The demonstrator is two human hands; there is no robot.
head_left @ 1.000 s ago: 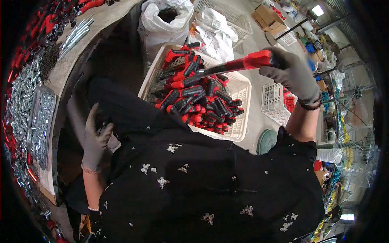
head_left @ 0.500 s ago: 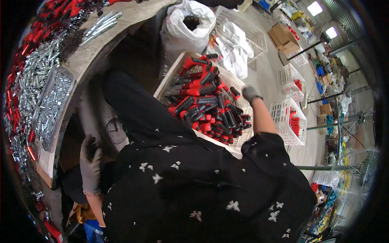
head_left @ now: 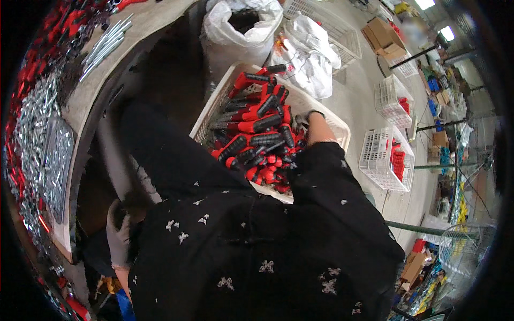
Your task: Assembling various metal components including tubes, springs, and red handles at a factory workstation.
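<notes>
Over the far right side of a white plastic crate (head_left: pixel 334 116), my right hand (head_left: pixel 302 121) in a grey glove reaches down beside the heaped tools. Its fingers are mostly hidden, so whether it grips anything does not show. The crate is piled with red tool parts with black ribbed grips (head_left: pixel 261 124), lying at many angles. My left hand (head_left: pixel 118 233), also gloved in grey, hangs low by my left side near the bench edge. Its thumb and fingers stand apart, and nothing shows between them.
A curved workbench (head_left: pixel 99 85) on the left bears metal rods (head_left: pixel 107 45), a tray of small metal parts (head_left: pixel 58 168) and red parts. White sacks (head_left: pixel 241 40) stand beyond the crate. More white crates (head_left: pixel 386 160) with red parts sit on the floor to the right.
My right hand has moved from outside the crate's right rim inward and down among the tools. My left hand stays low by my side. The whole view has shifted slightly.
</notes>
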